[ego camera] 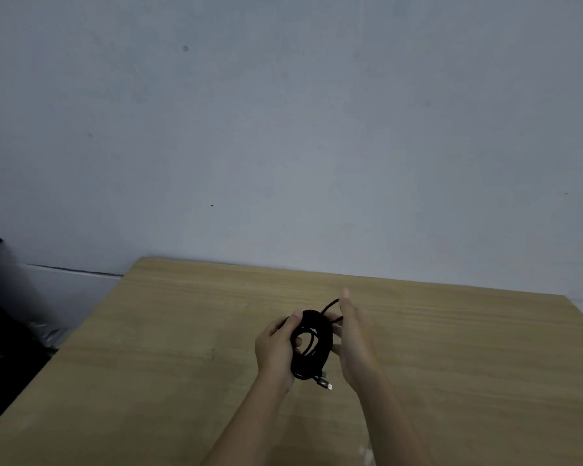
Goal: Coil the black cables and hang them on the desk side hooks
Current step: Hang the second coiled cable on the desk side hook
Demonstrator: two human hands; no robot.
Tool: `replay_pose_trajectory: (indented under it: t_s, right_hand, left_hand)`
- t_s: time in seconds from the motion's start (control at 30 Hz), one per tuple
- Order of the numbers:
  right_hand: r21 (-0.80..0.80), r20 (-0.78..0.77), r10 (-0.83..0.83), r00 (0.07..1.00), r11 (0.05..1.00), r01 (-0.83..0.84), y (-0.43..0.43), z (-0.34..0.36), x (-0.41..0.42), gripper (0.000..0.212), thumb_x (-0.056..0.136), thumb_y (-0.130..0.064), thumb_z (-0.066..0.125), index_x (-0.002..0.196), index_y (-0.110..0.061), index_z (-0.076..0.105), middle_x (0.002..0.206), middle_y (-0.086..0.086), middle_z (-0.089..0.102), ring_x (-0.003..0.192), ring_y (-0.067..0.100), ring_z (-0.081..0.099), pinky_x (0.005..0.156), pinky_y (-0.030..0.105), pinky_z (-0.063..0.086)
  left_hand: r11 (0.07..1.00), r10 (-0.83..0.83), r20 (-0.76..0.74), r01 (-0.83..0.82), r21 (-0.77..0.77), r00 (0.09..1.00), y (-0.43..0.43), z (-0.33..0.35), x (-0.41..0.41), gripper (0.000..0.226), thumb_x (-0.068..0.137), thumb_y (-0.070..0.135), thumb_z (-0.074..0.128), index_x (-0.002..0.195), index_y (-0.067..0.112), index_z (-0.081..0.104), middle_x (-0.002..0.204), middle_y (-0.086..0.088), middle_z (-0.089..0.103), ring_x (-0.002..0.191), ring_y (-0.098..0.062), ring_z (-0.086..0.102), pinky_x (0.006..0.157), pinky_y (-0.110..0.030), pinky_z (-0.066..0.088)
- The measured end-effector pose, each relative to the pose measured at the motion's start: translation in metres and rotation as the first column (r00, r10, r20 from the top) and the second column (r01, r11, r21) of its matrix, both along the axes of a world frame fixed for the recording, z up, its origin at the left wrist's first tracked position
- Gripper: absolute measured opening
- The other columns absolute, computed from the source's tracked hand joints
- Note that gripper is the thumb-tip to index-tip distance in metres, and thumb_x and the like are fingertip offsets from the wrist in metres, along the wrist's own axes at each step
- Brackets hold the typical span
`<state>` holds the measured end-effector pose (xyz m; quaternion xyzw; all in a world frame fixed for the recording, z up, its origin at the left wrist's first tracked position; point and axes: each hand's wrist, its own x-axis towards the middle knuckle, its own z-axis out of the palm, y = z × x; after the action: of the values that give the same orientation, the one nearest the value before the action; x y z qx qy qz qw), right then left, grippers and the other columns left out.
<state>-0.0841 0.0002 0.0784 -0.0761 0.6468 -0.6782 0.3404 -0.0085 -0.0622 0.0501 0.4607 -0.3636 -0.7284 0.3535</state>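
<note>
A black cable (312, 348) is wound into a loose coil above the wooden desk (169, 348). My left hand (275, 348) grips the coil's left side, thumb over its top. My right hand (352, 338) pinches a loose strand at the coil's upper right, with the index finger pointing up. A plug end with a metal tip (325, 384) hangs from the bottom of the coil. No hooks are in view.
A plain grey wall (283, 129) rises behind the desk. Dark furniture (0, 317) stands at the left, beyond the desk's left edge. The desk's far right corner (572, 304) shows near the frame edge.
</note>
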Motion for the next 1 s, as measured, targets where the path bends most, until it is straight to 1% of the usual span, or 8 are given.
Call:
replay_pose_trajectory:
  t_s: [0.13, 0.23, 0.33, 0.47, 0.63, 0.73, 0.9, 1.0]
  right_hand:
    - [0.059, 0.036, 0.221, 0.975, 0.973, -0.223, -0.001, -0.015, 0.022, 0.043, 0.084, -0.044, 0.061, 0.108, -0.01, 0.051, 0.099, 0.006, 0.066, 0.093, 0.023, 0.064, 0.079, 0.042, 0.05]
    - [0.074, -0.018, 0.312, 0.95, 0.948, -0.31, -0.01, -0.021, 0.044, 0.048, 0.075, -0.039, 0.075, 0.11, -0.012, 0.057, 0.104, 0.008, 0.067, 0.092, 0.022, 0.068, 0.073, 0.033, 0.056]
    - [0.083, -0.113, 0.406, 0.907, 0.914, -0.398, -0.024, -0.023, 0.066, 0.033, 0.077, -0.028, 0.075, 0.105, -0.015, 0.065, 0.099, 0.008, 0.071, 0.089, 0.017, 0.07, 0.076, 0.03, 0.057]
    - [0.127, -0.182, 0.307, 0.934, 0.949, -0.287, -0.053, -0.028, 0.104, 0.013, 0.088, -0.018, 0.062, 0.1, -0.014, 0.067, 0.093, 0.007, 0.072, 0.087, 0.019, 0.069, 0.08, 0.038, 0.057]
    - [0.221, -0.271, 0.206, 0.94, 0.964, -0.148, -0.092, -0.034, 0.161, 0.014, 0.093, -0.013, 0.049, 0.095, -0.012, 0.063, 0.086, 0.01, 0.067, 0.078, 0.026, 0.064, 0.071, 0.037, 0.053]
    - [0.24, -0.304, 0.179, 0.936, 0.965, -0.107, -0.116, -0.034, 0.206, 0.015, 0.092, -0.01, 0.047, 0.095, -0.009, 0.062, 0.076, 0.007, 0.061, 0.068, 0.02, 0.057, 0.062, 0.031, 0.046]
    - [0.242, -0.242, 0.147, 0.959, 0.966, -0.087, -0.153, -0.034, 0.272, 0.013, 0.09, -0.006, 0.048, 0.088, -0.004, 0.061, 0.068, 0.005, 0.056, 0.063, 0.021, 0.054, 0.057, 0.029, 0.043]
    - [0.208, -0.163, 0.113, 0.98, 0.975, -0.078, -0.167, -0.038, 0.298, 0.013, 0.09, -0.007, 0.049, 0.093, -0.003, 0.062, 0.076, 0.007, 0.062, 0.069, 0.021, 0.059, 0.059, 0.028, 0.046]
  left_hand:
    - [0.99, 0.097, -0.06, -0.09, 0.108, 0.994, -0.006, -0.004, 0.016, 0.008, 0.083, 0.017, 0.067, 0.082, 0.009, 0.067, 0.068, -0.001, 0.059, 0.054, -0.011, 0.043, 0.043, -0.021, 0.039]
    - [0.983, 0.149, -0.091, -0.138, 0.124, 0.985, -0.014, -0.005, 0.031, 0.01, 0.084, 0.016, 0.066, 0.08, 0.007, 0.066, 0.071, -0.006, 0.059, 0.062, -0.016, 0.049, 0.055, -0.027, 0.044]
    - [0.978, 0.175, -0.107, -0.16, 0.136, 0.979, -0.026, -0.007, 0.048, 0.01, 0.085, 0.015, 0.065, 0.079, 0.007, 0.065, 0.081, -0.012, 0.066, 0.073, -0.024, 0.061, 0.064, -0.031, 0.05]
    - [0.987, 0.145, -0.069, -0.139, 0.085, 0.987, -0.053, -0.012, 0.077, 0.016, 0.085, 0.024, 0.066, 0.083, 0.009, 0.065, 0.085, -0.011, 0.067, 0.077, -0.024, 0.062, 0.066, -0.032, 0.051]
    - [0.997, 0.067, 0.116, -0.063, -0.043, 0.991, -0.088, -0.009, 0.127, 0.025, 0.087, 0.036, 0.062, 0.075, 0.013, 0.062, 0.066, -0.004, 0.058, 0.06, -0.016, 0.054, 0.061, -0.029, 0.044]
    - [0.999, 0.02, 0.16, -0.013, -0.043, 0.987, -0.112, -0.006, 0.172, 0.027, 0.087, 0.038, 0.062, 0.075, 0.013, 0.063, 0.06, -0.003, 0.053, 0.056, -0.016, 0.048, 0.057, -0.028, 0.04]
    - [0.999, 0.031, 0.174, -0.032, 0.006, 0.984, -0.145, -0.005, 0.238, 0.025, 0.085, 0.038, 0.064, 0.08, 0.013, 0.065, 0.063, -0.003, 0.058, 0.058, -0.017, 0.052, 0.058, -0.028, 0.044]
    - [0.998, 0.044, 0.177, -0.052, 0.041, 0.983, -0.156, -0.003, 0.263, 0.025, 0.085, 0.036, 0.064, 0.08, 0.012, 0.066, 0.065, -0.004, 0.06, 0.056, -0.016, 0.054, 0.057, -0.028, 0.046]
